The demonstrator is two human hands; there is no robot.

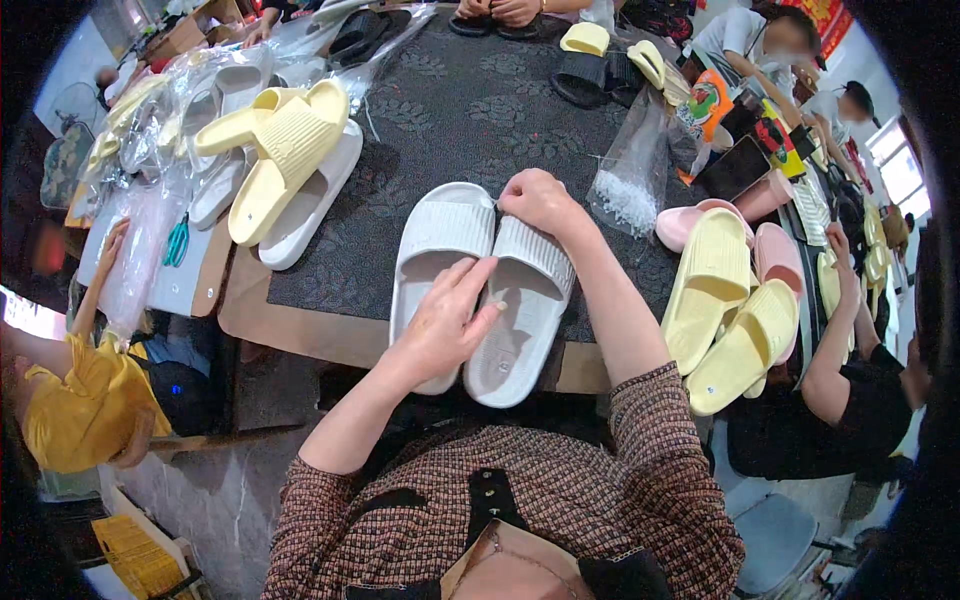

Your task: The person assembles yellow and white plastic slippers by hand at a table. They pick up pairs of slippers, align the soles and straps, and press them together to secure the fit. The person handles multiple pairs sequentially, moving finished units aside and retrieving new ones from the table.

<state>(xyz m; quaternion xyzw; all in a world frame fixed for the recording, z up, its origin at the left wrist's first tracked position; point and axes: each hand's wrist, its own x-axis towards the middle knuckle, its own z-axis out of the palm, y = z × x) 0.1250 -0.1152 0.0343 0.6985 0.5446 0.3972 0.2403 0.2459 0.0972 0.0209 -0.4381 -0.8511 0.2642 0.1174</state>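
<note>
A pair of white ribbed-strap slides lies side by side at the table's near edge, the left slide (445, 232) and the right slide (518, 345) touching at their straps. My left hand (440, 320) rests over the pair, fingers stretched toward the rear edges of the straps, thumb apart above the right slide's footbed. At the toe end, my right hand (543, 208) is closed between the two straps, its fingertips curled down. Whatever those fingertips pinch is hidden from view.
Cream slides (290, 150) lie stacked on a white one at left. More cream slides (710, 280) sit with pink ones at right. A clear bag of small white plastic pieces (627, 200) lies nearby. Teal scissors (177, 242) rest on the left table. Co-workers sit around.
</note>
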